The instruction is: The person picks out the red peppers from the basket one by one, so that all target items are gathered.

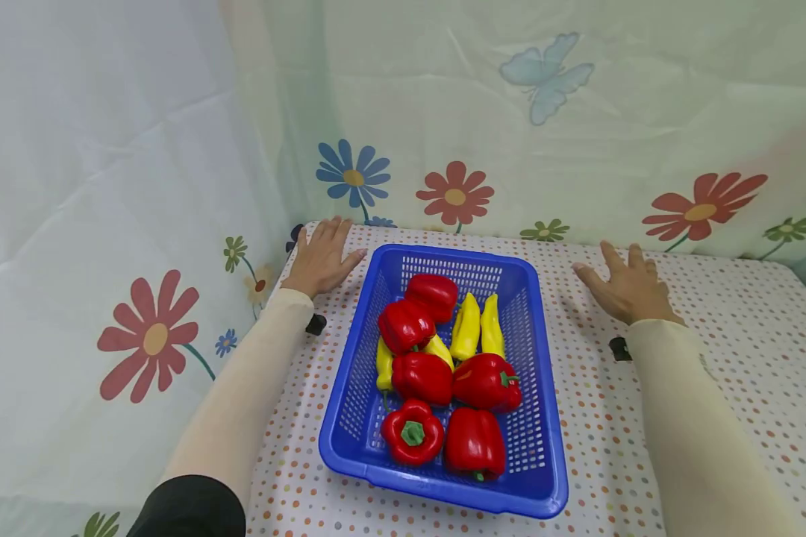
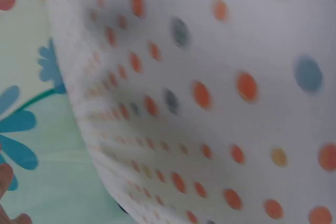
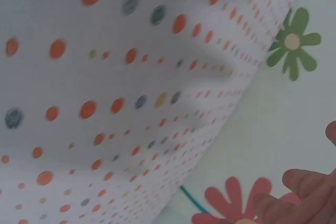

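A blue plastic basket (image 1: 554, 447) with slotted walls stands between my two arms in the head view. Inside it lie several red bell peppers (image 1: 423, 378), some with green stems showing, and several long yellow peppers (image 1: 466, 328), partly covered by the red ones. My left hand (image 1: 322, 257) is spread near the table's far left corner, holding nothing. To the right of the basket, my right hand (image 1: 628, 287) has its fingers extended and holds nothing. Only fingertips of each hand show at the edges of the wrist views.
The table wears a white cloth with coloured dots (image 1: 745, 358). Behind it hangs a pale green curtain (image 1: 416, 112) printed with flowers and a butterfly. A white flowered sheet (image 1: 74, 246) closes off the left side.
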`<state>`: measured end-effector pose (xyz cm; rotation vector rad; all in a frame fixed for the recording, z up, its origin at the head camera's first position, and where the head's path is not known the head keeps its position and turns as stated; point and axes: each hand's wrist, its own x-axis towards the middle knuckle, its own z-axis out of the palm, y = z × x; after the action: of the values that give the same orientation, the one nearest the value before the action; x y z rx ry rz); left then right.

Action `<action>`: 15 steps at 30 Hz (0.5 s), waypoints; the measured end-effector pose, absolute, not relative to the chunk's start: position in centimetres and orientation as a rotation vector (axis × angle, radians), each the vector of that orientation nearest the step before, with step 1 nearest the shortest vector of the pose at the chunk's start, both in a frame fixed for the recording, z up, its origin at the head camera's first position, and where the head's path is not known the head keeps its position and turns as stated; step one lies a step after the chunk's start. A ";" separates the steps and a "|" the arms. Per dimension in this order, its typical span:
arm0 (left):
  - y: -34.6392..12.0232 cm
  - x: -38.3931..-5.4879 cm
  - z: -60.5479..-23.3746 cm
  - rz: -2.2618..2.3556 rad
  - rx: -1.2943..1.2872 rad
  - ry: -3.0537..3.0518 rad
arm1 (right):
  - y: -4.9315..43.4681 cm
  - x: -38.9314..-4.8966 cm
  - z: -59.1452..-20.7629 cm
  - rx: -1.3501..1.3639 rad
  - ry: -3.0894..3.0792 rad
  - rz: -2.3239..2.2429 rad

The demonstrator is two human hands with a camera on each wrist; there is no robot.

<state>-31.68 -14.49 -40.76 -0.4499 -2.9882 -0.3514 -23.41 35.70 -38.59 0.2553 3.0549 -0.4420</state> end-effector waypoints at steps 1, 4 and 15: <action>-14.4 -31.5 -40.6 -0.374 -0.452 -2.989 | 35.5 -23.4 -38.4 0.245 3.049 -0.450; -14.2 -30.8 -39.9 -0.547 -0.449 -3.011 | 34.7 -23.2 -37.7 0.183 3.045 -0.519; -14.3 -26.1 -37.9 -1.542 -0.409 -2.987 | 29.3 -21.6 -32.3 -0.083 2.967 -0.889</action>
<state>-26.07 -14.25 -37.92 -0.4088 -2.9866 -1.5424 -21.55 29.29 -32.31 -0.0830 2.9673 -0.8888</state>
